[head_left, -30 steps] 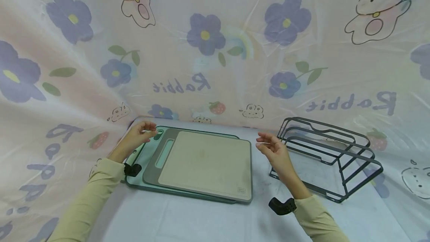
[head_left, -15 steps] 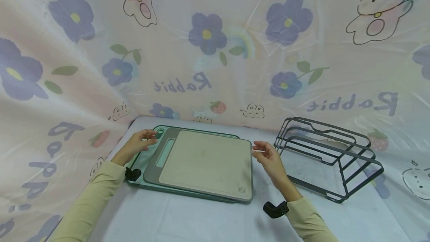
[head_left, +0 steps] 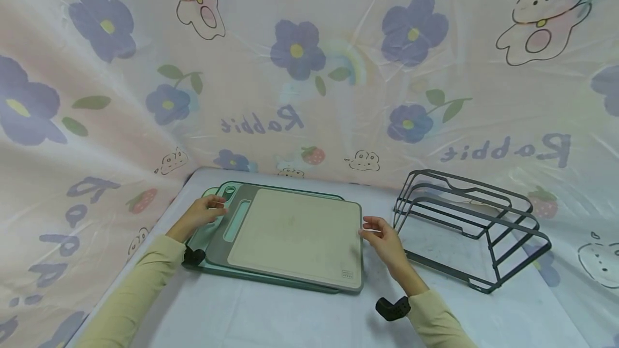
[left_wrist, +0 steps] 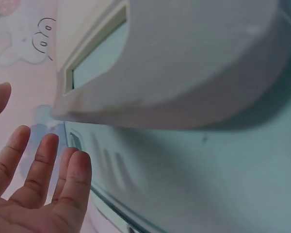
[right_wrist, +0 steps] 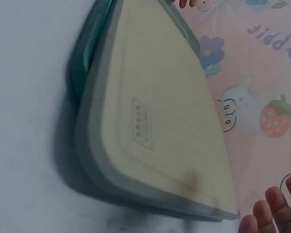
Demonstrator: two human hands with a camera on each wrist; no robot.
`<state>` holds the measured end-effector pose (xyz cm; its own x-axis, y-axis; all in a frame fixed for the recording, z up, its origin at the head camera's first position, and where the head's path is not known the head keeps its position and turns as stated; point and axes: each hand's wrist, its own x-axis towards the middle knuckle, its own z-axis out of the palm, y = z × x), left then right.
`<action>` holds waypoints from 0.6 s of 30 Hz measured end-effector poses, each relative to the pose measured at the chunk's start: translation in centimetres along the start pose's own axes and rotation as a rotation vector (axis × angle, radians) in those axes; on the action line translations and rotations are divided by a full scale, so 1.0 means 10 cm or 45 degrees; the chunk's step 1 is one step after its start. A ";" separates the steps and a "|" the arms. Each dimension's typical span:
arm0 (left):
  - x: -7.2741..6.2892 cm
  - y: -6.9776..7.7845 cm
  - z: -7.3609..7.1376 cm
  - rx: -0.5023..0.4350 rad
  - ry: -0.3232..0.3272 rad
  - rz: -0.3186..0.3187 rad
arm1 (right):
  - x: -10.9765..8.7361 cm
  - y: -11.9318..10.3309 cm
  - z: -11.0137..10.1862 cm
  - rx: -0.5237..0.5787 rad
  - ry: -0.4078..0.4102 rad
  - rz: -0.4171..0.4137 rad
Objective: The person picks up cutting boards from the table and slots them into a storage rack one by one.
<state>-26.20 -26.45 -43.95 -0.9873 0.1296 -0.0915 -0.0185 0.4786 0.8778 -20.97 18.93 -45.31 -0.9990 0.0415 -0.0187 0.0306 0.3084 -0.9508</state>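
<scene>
A beige cutting board (head_left: 295, 235) with a grey border and a handle slot lies flat on a larger green cutting board (left_wrist: 208, 165). My left hand (head_left: 200, 215) hovers over the green board's left part, fingers loosely bent and apart from the grey border. In the left wrist view its palm and spread fingers (left_wrist: 41, 165) show, holding nothing. My right hand (head_left: 384, 240) is at the beige board's right edge, fingertips right by the rim. The right wrist view shows these fingertips (right_wrist: 276, 208) beyond the board's edge, with nothing in them.
A black wire rack (head_left: 437, 267) with several upright loops stands to the right of the boards. A lighter green edge (head_left: 209, 192) pokes out behind the green board's left corner. A patterned curtain (head_left: 338, 111) hangs behind the white-covered table (head_left: 271, 318).
My right hand has moved left and down, from beside the rack to the beige board's right edge. The left hand has come slightly lower. The boards and rack stay put.
</scene>
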 end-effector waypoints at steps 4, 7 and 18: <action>0.01 -0.07 0.00 0.012 -0.024 -0.006 | 0.00 0.09 0.03 -0.044 0.006 0.034; 0.00 -0.11 -0.02 -0.014 -0.077 0.002 | -0.01 0.15 0.05 -0.080 0.010 0.076; 0.01 -0.17 -0.02 -0.192 -0.188 -0.050 | 0.02 0.30 0.11 -0.051 -0.024 0.121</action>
<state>-26.31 -27.43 -45.34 -0.9518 0.2444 -0.1852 -0.0909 0.3519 0.9316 -21.06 18.85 -48.54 -0.9920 0.0547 -0.1139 0.1258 0.3414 -0.9315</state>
